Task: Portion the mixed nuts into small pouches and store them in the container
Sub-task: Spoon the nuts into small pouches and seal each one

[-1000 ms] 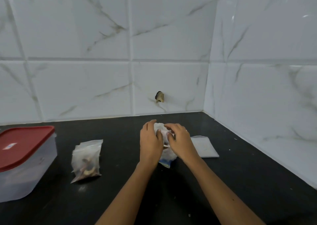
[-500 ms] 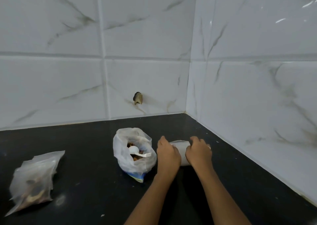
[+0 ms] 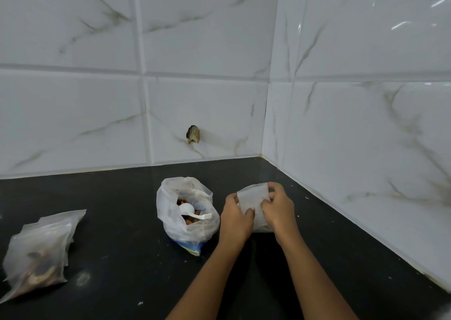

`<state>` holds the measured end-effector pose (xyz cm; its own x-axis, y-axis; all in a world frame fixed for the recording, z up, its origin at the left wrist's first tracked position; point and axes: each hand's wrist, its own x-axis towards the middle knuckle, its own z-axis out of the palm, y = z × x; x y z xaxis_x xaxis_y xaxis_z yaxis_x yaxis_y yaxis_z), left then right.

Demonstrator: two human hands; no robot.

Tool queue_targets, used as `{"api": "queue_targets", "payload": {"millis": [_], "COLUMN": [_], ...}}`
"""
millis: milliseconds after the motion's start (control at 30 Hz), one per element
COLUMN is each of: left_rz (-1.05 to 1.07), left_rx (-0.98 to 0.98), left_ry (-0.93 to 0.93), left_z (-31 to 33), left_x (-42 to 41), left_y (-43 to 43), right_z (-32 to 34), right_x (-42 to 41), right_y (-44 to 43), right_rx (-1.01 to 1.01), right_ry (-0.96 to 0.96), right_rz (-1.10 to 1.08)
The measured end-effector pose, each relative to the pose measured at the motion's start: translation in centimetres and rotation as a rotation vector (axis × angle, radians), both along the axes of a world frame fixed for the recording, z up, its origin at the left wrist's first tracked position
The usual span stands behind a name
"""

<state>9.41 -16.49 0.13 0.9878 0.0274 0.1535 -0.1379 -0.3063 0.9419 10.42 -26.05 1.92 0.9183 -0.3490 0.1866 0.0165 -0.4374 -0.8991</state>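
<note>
Frosted plastic pouch is pinched btwn both hands: left hand grips its left edge, right hand curls on its top right corner, just above the black tabletop. Open bag of mixed nuts w/ a white scoop sits just left of the left hand. Filled pouch lies well apart, far left.

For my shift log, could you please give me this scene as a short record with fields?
hands: left hand and right hand both pinch the pouch
pouch: translucent, seemingly empty
nut bag: open on the counter, left of the hands, scoop inside
filled pouch: lying on the counter, far left
container: not in view
</note>
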Motion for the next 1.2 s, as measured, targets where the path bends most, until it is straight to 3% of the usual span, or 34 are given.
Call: {"api": "queue_targets", "payload": {"millis": [267, 367, 533, 767, 933, 1100, 1200], "left_rz": [-0.079, -0.053, 0.044, 0.156, 0.081, 0.059, 0.038], "left_rx": [-0.085, 0.03, 0.189, 0.318, 0.562, 0.505, 0.427], "left_ry": [-0.197, -0.286, -0.393, -0.48, -0.397, -0.285, -0.269], "left_z": [3.5, 4.0, 5.4, 5.3, 4.2, 3.6, 3.2], "left_x": [-0.5, -1.3, -2.5, -3.5, -3.1, -2.8, -2.8], "left_y": [0.3, 1.8, 6.5, 14.3, 16.6, 17.0, 17.5], "right_z": [0.6, 0.9, 2.3, 3.1, 1.2, 0.2, 0.1], "right_x": [-0.9, -1.5, -2.1, -2.9, -1.8, -2.2, -2.5], "right_y": [1.1, 2.4, 6.2, 11.2, 11.9, 12.0, 11.6], "right_rx": [0.223, 0.328, 0.298, 0.153, -0.167, -0.393, -0.566], "right_ry": [-0.344, -0.419, -0.402, -0.33, -0.376, -0.541, -0.646], "right_rz": [0.209, 0.287, 0.405, 0.651, 0.697, 0.525, 0.559]}}
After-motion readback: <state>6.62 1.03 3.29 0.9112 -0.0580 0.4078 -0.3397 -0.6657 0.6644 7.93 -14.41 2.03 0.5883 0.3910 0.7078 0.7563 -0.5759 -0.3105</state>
